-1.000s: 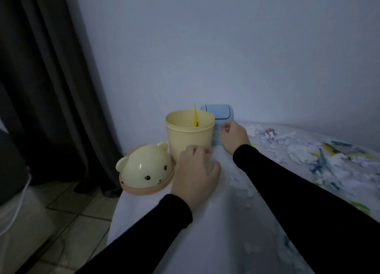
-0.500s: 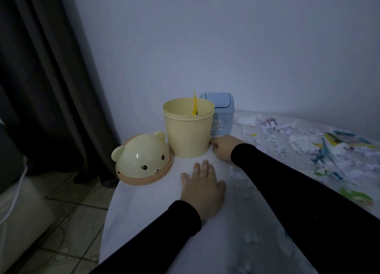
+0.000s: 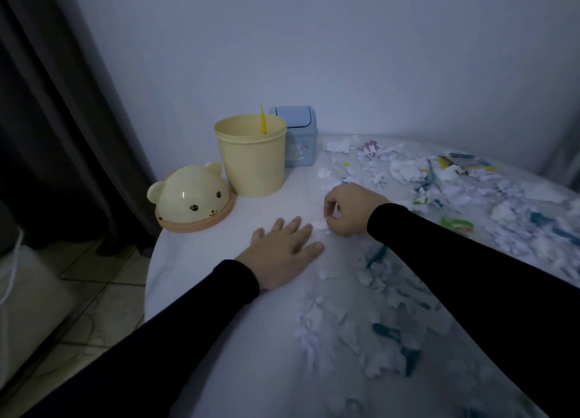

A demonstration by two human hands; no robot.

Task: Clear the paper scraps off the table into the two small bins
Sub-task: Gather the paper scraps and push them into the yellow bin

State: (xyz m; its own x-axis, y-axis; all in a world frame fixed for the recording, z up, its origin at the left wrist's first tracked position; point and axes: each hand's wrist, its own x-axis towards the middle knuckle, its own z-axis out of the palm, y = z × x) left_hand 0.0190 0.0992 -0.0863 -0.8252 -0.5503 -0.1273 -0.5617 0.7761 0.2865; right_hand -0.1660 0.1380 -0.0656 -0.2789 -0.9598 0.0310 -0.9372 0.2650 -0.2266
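An open yellow bin (image 3: 252, 157) stands at the table's far left with a yellow strip sticking out of it. Behind it to the right sits a small blue bin (image 3: 298, 138) with a swing lid. White and coloured paper scraps (image 3: 408, 169) cover the right half of the table (image 3: 194, 267). My left hand (image 3: 282, 254) lies flat on the cloth, fingers spread, holding nothing. My right hand (image 3: 348, 208) is just right of it, fingers pinched on a small white paper scrap (image 3: 323, 224) lying on the table.
The yellow bin's bear-faced dome lid (image 3: 191, 197) rests on the table at the left edge. A dark curtain (image 3: 56, 103) hangs at the left, tiled floor (image 3: 78, 292) lies below, and a wall stands close behind the bins.
My right hand has moved away from the yellow bin's base, rightward and toward me, and pinched a white scrap. My left hand stays flat on the cloth.
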